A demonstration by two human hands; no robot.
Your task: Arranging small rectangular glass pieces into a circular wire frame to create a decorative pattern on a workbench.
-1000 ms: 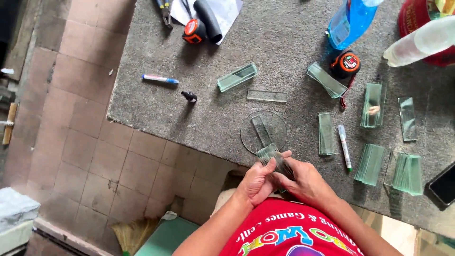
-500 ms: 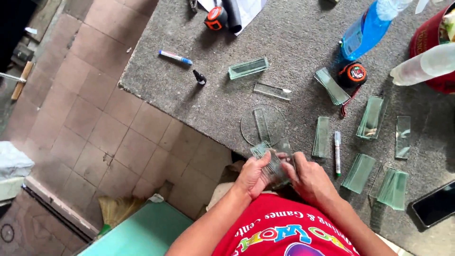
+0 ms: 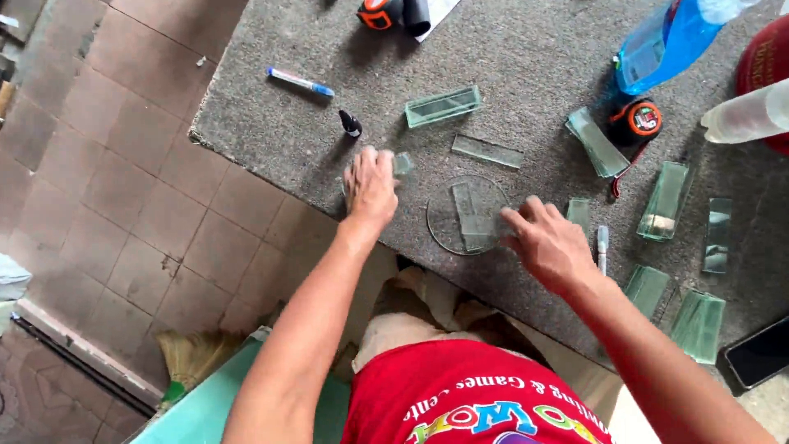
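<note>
Both hands apart since half second ago, when I had them clasped together over glass piece at table edge. Left hand (image 3: 370,187) now flat on grey stone tabletop (image 3: 271,123), fingers spread and released, fingertips touching small square clear glass piece (image 3: 403,164). Right hand (image 3: 549,244) loosely curled, fingertips at rim of round clear glass disc (image 3: 467,215); grip on it, cannot tell. Narrow rectangular glass strip (image 3: 468,215) lies on disc. White marker pen (image 3: 602,249) just beside right hand. Black cap (image 3: 350,124) near left hand.

Soft even daylight, sharp focus
</note>
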